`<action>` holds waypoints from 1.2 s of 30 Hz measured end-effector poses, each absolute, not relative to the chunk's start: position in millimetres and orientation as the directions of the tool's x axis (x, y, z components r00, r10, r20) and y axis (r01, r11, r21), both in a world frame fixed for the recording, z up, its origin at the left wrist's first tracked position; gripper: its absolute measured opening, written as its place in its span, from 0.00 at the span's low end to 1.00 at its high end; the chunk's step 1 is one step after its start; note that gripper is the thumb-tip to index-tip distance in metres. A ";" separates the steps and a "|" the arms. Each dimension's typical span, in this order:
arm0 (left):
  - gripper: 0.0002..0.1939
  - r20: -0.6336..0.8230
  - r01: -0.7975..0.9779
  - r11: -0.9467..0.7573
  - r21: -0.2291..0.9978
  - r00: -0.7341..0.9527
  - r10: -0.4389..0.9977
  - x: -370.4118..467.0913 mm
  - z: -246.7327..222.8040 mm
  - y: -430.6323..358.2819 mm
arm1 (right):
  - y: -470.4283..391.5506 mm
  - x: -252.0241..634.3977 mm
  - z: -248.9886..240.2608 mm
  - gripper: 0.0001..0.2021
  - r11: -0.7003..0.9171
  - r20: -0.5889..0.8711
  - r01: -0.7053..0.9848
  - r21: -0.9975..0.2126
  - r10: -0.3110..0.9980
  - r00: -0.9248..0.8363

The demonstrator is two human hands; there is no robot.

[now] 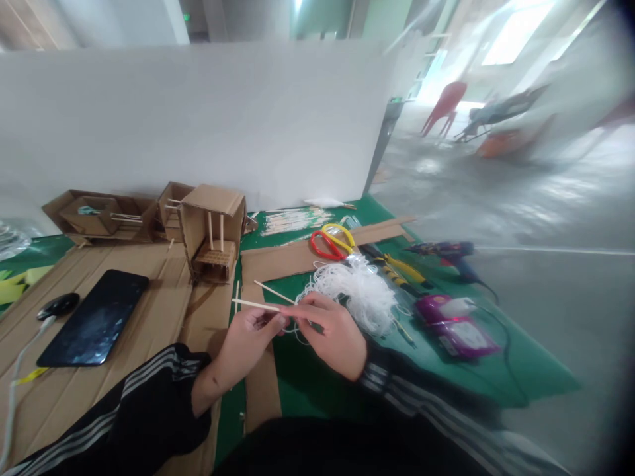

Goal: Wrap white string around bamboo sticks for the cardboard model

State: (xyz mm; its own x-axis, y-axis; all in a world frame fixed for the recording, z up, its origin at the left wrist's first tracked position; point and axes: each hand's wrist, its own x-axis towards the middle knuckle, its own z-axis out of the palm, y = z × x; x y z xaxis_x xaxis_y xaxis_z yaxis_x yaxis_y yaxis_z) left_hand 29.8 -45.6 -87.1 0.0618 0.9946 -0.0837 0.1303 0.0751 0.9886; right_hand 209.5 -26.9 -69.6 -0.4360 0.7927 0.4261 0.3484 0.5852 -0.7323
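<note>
A pale thin wooden stick (255, 304) points left from the fingers of my left hand (253, 338), which pinch it near its right end. Closed fingertips of my right hand (333, 330) meet that same end. A second thin stick (272, 291) slants down toward the right fingers; whether they grip it or it lies behind them I cannot tell. Thin white string (289, 330) loops below the fingertips. Just beyond my right hand lies a loose bundle of white string (364, 294). A small cardboard box structure (212, 205) with upright sticks stands ahead of my left hand.
Scissors with red and yellow handles (327, 243) lie on a cardboard strip (278, 260). Right are pliers (407, 270), a purple device (454, 330) and a power tool (446, 250). Left lie a phone (94, 317) and mouse (58, 306). A white panel (198, 119) rises behind.
</note>
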 end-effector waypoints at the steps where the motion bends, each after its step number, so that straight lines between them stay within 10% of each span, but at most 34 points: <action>1: 0.14 -0.086 0.129 0.077 0.989 0.059 0.995 29.9 -86.9 -45.7 | -27.1 209.2 -69.9 0.17 0.584 0.429 0.354 -0.730 0.795 -0.429; 36: 0.13 -0.084 0.171 0.076 0.982 0.038 0.996 28.3 -89.0 -46.0 | -27.9 211.6 -71.9 0.16 0.602 0.404 0.397 -0.692 0.780 -0.478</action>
State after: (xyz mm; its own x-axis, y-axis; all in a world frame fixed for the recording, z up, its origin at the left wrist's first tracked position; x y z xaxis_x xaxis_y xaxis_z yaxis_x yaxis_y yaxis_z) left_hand 28.3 -46.0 -89.0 0.0382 0.9958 -0.0838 0.1714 0.0761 0.9823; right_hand 211.6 -27.9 -71.9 -0.4777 0.7799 0.4045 0.3972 0.6024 -0.6924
